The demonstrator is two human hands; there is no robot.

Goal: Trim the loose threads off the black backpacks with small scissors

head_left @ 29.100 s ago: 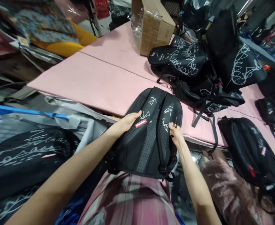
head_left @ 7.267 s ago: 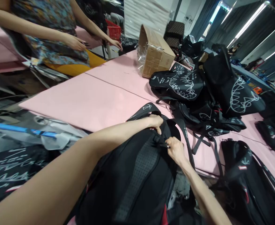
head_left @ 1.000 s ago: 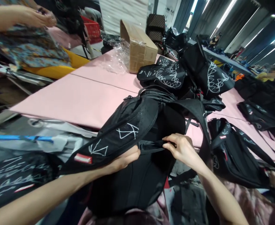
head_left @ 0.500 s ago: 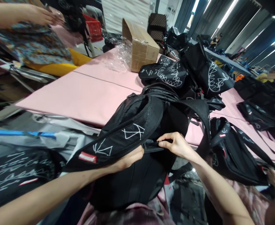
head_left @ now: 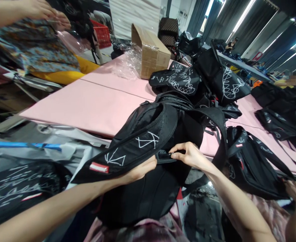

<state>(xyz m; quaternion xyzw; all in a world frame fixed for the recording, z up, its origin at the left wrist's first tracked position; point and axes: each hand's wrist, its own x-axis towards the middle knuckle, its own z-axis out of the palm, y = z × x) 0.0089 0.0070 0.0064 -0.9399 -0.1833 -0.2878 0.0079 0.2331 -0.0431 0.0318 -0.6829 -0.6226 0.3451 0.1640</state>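
Note:
A black backpack (head_left: 148, 191) with white scribble marks rests against my lap and the near edge of the pink table (head_left: 92, 104). My left hand (head_left: 140, 169) is closed under its padded shoulder strap (head_left: 135, 148), which bears a red-and-white tag. My right hand (head_left: 188, 155) pinches a thin black webbing strap (head_left: 164, 156) that runs between the two hands, just below the shoulder strap.
More black scribble-print backpacks (head_left: 200, 84) are piled on the table's far side and right. A cardboard box (head_left: 150, 53) with clear plastic stands at the back. Another person in patterned cloth (head_left: 34, 50) works at far left. A blue-rimmed bin (head_left: 22, 145) holds bags at left.
The shoulder strap has shifted slightly right and up in my left hand. My right hand has slid a little left along the thin webbing strap since a second ago.

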